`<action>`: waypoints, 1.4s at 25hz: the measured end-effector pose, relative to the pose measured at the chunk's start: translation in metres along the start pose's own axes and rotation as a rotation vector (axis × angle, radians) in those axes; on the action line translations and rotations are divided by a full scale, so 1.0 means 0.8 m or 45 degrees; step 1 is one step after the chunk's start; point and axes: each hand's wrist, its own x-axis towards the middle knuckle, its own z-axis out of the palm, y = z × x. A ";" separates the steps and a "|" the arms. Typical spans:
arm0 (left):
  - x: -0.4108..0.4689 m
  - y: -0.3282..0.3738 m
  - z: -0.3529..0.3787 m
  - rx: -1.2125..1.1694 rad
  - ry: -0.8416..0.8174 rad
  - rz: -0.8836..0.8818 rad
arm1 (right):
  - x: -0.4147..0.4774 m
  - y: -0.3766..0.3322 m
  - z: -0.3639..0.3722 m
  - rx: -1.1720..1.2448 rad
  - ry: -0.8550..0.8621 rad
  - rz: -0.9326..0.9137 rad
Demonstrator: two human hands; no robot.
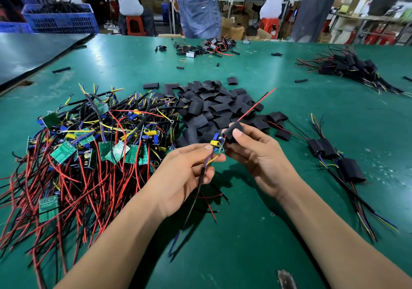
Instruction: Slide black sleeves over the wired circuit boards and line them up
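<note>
Left hand (189, 170): grip pinches the wires (201, 177) just below the circuit board (218, 145). Right hand (256, 155): grip clasps a black sleeve (231, 131), just beside the board at its 1 o'clock; red wire (256, 105) exits the sleeve. Board held above worktop (245, 255) centre.

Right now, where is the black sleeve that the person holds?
In the head view, the black sleeve sits just right of centre, pinched by the right hand, beside the circuit board in the left hand.
</note>
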 end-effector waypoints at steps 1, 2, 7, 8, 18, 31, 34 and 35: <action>0.001 0.000 -0.001 0.001 -0.008 -0.006 | -0.002 0.001 0.002 -0.005 -0.034 -0.005; 0.001 0.000 -0.002 0.005 -0.016 -0.012 | -0.003 0.001 0.003 -0.001 -0.057 -0.011; 0.000 0.000 -0.002 -0.036 -0.046 -0.022 | -0.005 -0.001 0.007 0.067 -0.064 0.004; 0.000 0.000 -0.003 -0.047 -0.050 -0.026 | -0.005 0.000 0.008 0.083 -0.067 0.014; -0.001 0.001 -0.005 -0.052 -0.157 -0.048 | -0.005 0.000 0.009 0.184 -0.107 0.055; 0.002 -0.001 -0.007 -0.017 -0.080 -0.023 | -0.010 0.001 0.007 0.051 -0.233 0.078; 0.000 -0.002 -0.005 0.051 -0.043 -0.003 | -0.012 0.001 0.007 -0.008 -0.245 0.068; 0.000 -0.003 -0.005 0.093 -0.017 0.010 | -0.012 0.002 0.008 -0.050 -0.223 0.052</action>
